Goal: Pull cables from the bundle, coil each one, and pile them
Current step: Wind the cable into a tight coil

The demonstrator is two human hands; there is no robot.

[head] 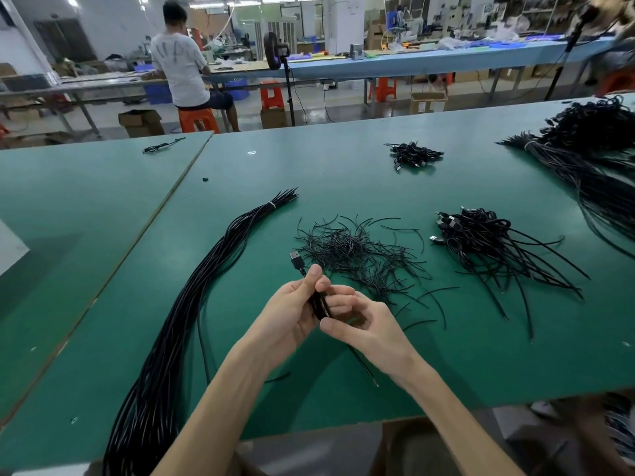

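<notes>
Green table (343, 173) below, left hand (292, 310) grips the coiled cable (318, 304), right hand (364, 324) pinches it. Loops could spring open if fingers slip.

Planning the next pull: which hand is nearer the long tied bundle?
Left. The left hand is just right of the bundle; the right hand farther right, both gripping one cable.
</notes>
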